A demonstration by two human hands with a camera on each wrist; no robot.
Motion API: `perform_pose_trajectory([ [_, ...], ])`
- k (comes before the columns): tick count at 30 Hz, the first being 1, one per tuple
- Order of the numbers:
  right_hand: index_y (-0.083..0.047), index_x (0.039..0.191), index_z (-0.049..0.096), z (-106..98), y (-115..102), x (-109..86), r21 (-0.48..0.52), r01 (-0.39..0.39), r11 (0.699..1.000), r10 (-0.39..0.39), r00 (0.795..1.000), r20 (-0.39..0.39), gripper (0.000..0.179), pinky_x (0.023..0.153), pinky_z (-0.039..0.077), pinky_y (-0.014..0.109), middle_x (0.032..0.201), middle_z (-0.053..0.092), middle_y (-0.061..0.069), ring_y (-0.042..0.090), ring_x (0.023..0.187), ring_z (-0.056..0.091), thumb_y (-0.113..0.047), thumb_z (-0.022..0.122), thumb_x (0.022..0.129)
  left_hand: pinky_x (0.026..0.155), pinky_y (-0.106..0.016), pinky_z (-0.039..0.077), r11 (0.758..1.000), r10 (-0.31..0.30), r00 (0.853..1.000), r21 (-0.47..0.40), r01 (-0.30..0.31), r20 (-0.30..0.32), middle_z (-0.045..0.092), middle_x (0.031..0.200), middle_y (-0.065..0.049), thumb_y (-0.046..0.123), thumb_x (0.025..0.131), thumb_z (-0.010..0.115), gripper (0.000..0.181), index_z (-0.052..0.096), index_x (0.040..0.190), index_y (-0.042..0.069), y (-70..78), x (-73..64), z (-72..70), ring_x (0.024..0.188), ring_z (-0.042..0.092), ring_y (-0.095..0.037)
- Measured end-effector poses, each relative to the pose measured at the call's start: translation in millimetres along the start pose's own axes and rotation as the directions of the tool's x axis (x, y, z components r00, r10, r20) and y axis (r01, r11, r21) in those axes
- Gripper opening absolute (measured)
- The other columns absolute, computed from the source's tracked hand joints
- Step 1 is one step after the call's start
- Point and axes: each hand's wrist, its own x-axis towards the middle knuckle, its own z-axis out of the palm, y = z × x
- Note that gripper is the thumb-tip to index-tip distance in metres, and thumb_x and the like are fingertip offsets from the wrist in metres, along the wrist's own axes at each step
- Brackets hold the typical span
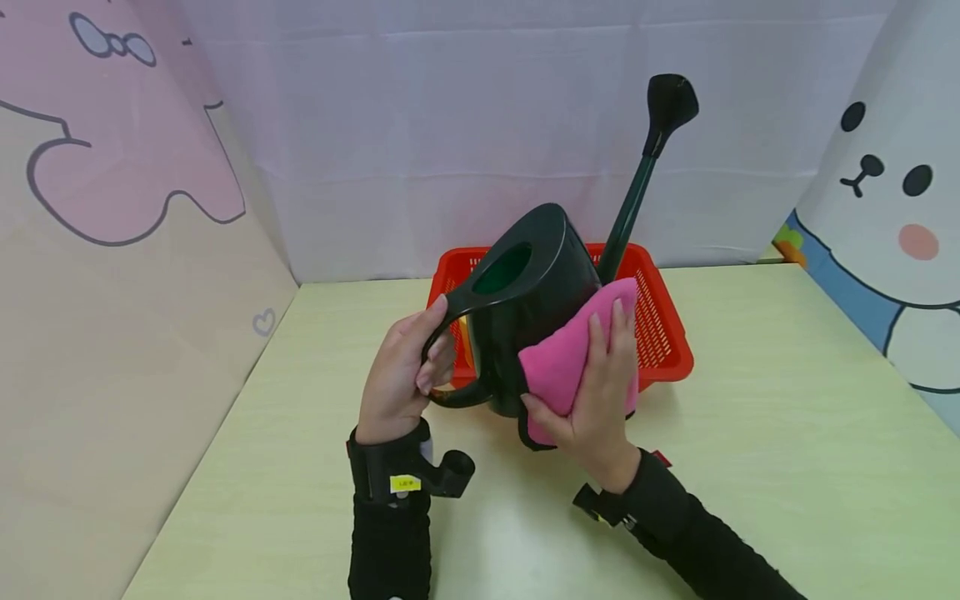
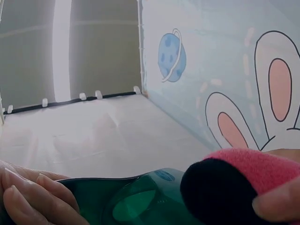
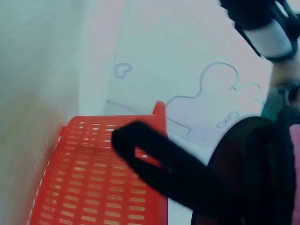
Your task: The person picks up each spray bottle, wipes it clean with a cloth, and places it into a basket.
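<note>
A dark green watering can (image 1: 536,292) is tilted above the front part of a red basket, its long spout rising toward the back right. My left hand (image 1: 408,367) grips the can's looped handle, fingers curled round it. Against the can's lower right side lies a pink fuzzy cleaning pad (image 1: 573,358) with black trim. My right hand (image 1: 600,392) holds this pad to the can, fingers stretched up over it and thumb at its left edge. In the right wrist view a black loop (image 3: 173,173) sticks out from the pad.
The red slotted basket (image 1: 667,342) stands at the back of the pale table (image 1: 750,433), near the white curtain (image 1: 337,150). A bit of something yellow (image 1: 466,340) shows in it behind the can. Printed panels rise at the left and right.
</note>
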Motion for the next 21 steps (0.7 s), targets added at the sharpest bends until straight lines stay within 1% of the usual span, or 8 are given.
perform_pose_trajectory([
  [3, -0.013, 0.143, 0.022, 4, -5, -6.2, -0.064, 0.099, 0.993, -0.098, 0.995, 0.021, 0.081, 0.106, 0.024, 0.058, 0.149, 0.020, 0.012, 0.035, 0.136, 0.019, -0.056, 0.052, 0.082, 0.045, -0.017, 0.030, 1.000, 0.003, 1.000, 0.001, -0.003, -0.003, 0.042, 0.046, 0.006, 0.033, 0.095, 0.045, 0.041, 0.045, 0.058, 0.016, 0.3, 1.0, 1.0, 0.038, 0.035, -0.007],
  [5, -0.013, 0.145, 0.019, 6, -9, -10.8, -0.100, 0.167, 0.981, -0.161, 0.985, 0.062, 0.080, 0.107, 0.018, 0.059, 0.151, 0.016, 0.011, 0.036, 0.137, 0.015, -0.054, 0.051, 0.083, 0.044, -0.018, 0.030, 1.000, 0.005, 1.000, -0.007, -0.005, 0.003, 0.041, 0.046, 0.006, 0.031, 0.096, 0.043, 0.041, 0.045, 0.058, 0.016, 0.5, 1.9, 1.9, 0.038, 0.035, -0.006],
  [8, -0.012, 0.146, 0.015, 7, -16, -18.5, -0.174, 0.272, 0.947, -0.247, 0.957, 0.150, 0.076, 0.111, 0.007, 0.057, 0.153, 0.009, 0.013, 0.037, 0.140, 0.007, -0.050, 0.046, 0.088, 0.043, -0.018, 0.029, 1.000, 0.002, 1.000, -0.011, -0.002, 0.007, 0.040, 0.046, 0.005, 0.029, 0.097, 0.041, 0.042, 0.044, 0.058, 0.015, 0.2, 3.3, 3.4, 0.038, 0.035, -0.006],
  [11, -0.009, 0.146, 0.013, 7, -22, -23.8, -0.220, 0.345, 0.912, -0.295, 0.927, 0.231, 0.070, 0.112, -0.001, 0.054, 0.153, 0.003, 0.014, 0.038, 0.141, 0.000, -0.048, 0.037, 0.092, 0.042, -0.018, 0.028, 1.000, -0.002, 1.000, -0.004, 0.002, -0.002, 0.040, 0.046, 0.005, 0.029, 0.097, 0.040, 0.042, 0.043, 0.058, 0.015, -0.6, 4.9, 4.3, 0.038, 0.035, -0.005],
  [13, -0.008, 0.146, 0.014, 6, -23, -23.8, -0.234, 0.370, 0.899, -0.309, 0.915, 0.259, 0.068, 0.112, -0.003, 0.054, 0.153, 0.003, 0.015, 0.038, 0.141, -0.001, -0.046, 0.035, 0.093, 0.043, -0.018, 0.028, 1.000, -0.001, 1.000, 0.002, 0.001, -0.003, 0.040, 0.046, 0.005, 0.029, 0.097, 0.040, 0.042, 0.042, 0.058, 0.015, -1.2, 6.0, 4.6, 0.038, 0.036, -0.005],
  [16, -0.008, 0.145, 0.016, 4, -20, -20.3, -0.235, 0.380, 0.895, -0.317, 0.910, 0.265, 0.066, 0.112, -0.002, 0.055, 0.152, 0.006, 0.016, 0.039, 0.141, 0.000, -0.045, 0.034, 0.094, 0.043, -0.018, 0.028, 1.000, 0.003, 1.000, 0.000, -0.003, 0.008, 0.040, 0.046, 0.005, 0.029, 0.098, 0.039, 0.042, 0.042, 0.058, 0.015, -2.1, 7.8, 4.9, 0.038, 0.036, -0.005],
  [18, -0.009, 0.145, 0.016, 3, -16, -16.7, -0.230, 0.380, 0.896, -0.323, 0.913, 0.250, 0.066, 0.112, 0.001, 0.056, 0.152, 0.008, 0.016, 0.039, 0.140, 0.002, -0.045, 0.036, 0.093, 0.042, -0.018, 0.028, 1.000, 0.005, 1.000, -0.001, -0.005, 0.023, 0.040, 0.046, 0.005, 0.029, 0.097, 0.039, 0.043, 0.042, 0.057, 0.015, -2.8, 8.8, 5.1, 0.038, 0.035, -0.005],
  [21, -0.012, 0.145, 0.017, 2, -9, -11.5, -0.200, 0.353, 0.914, -0.314, 0.927, 0.205, 0.068, 0.112, 0.006, 0.055, 0.152, 0.010, 0.013, 0.038, 0.140, 0.006, -0.046, 0.041, 0.092, 0.041, -0.017, 0.028, 1.000, 0.007, 0.999, -0.003, -0.006, 0.050, 0.039, 0.046, 0.005, 0.028, 0.097, 0.039, 0.043, 0.042, 0.056, 0.015, -4.0, 9.8, 5.6, 0.038, 0.035, -0.005],
])
